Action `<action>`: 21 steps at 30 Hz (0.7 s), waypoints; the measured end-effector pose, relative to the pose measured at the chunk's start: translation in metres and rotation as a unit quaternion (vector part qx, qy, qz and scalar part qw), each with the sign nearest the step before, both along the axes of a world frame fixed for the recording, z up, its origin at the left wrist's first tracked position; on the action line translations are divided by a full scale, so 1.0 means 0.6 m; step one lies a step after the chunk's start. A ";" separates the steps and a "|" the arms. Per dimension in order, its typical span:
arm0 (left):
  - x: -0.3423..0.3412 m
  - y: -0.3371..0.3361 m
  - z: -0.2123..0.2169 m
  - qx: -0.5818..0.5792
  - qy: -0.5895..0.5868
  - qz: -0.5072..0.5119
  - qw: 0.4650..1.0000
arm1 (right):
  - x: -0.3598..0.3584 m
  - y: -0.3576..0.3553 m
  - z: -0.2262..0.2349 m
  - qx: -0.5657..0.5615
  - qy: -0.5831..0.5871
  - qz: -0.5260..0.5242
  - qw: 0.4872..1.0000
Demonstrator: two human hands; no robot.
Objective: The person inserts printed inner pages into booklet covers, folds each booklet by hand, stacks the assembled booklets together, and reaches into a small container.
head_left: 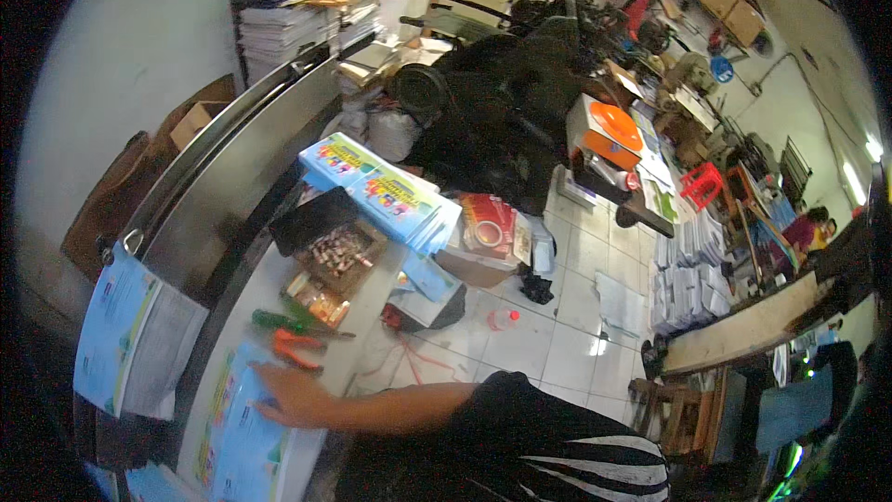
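Cardboard box [342, 256] of small cylinders

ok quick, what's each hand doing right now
Left hand: not in view.
Right hand: open, flat on the blue printed sheets, holding nothing.

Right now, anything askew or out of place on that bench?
Yes. A stack of printed sheets droops over the bench's left edge, unsupported. The blue booklets are fanned unevenly. One hand, which one is unclear, lies flat on the blue sheets.
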State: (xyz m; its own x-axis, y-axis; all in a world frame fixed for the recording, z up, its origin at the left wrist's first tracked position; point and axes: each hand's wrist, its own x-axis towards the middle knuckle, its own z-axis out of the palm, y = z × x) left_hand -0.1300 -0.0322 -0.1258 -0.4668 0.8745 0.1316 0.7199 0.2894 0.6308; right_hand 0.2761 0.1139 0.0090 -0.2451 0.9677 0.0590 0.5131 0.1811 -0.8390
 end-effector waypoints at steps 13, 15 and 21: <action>0.194 0.046 0.181 0.068 -0.066 0.146 0.985 | 0.000 -0.005 -0.003 0.127 0.020 -0.083 0.988; 0.202 0.048 0.183 0.109 -0.093 0.137 0.980 | -0.001 -0.006 -0.008 0.147 0.034 -0.076 0.986; 0.246 0.057 0.256 0.112 -0.176 0.102 0.973 | 0.006 -0.009 -0.041 0.214 0.039 -0.054 0.975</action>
State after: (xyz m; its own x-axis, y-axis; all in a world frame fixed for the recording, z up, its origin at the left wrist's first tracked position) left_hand 0.0174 0.0019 0.0277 -0.6781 0.7270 0.1077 0.3895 0.2312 0.8915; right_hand 0.2797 0.1086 -0.0158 -0.1214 0.8706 0.4768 0.4865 0.4709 -0.7359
